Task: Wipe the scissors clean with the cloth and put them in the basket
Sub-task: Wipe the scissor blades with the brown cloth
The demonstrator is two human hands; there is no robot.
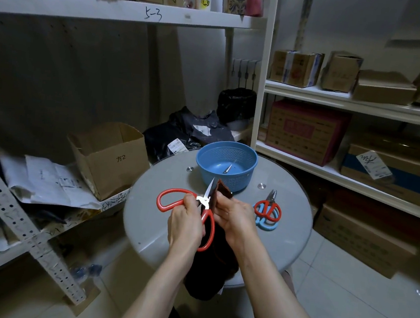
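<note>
- Head view: wiping is the step in hand. The left hand grips the red scissors near the pivot, held over the table. The right hand pinches the dark cloth round one blade.
- Next, probably: draw the cloth along the blade, then reach to the blue basket beyond.
- The wrapped blade is hidden, and the basket's contents are unclear.

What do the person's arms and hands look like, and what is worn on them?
The left hand and right hand are bare: no gloves, rings or watch show. The left forearm and right forearm are bare too, with no sleeve in view down to the picture's bottom edge.
</note>
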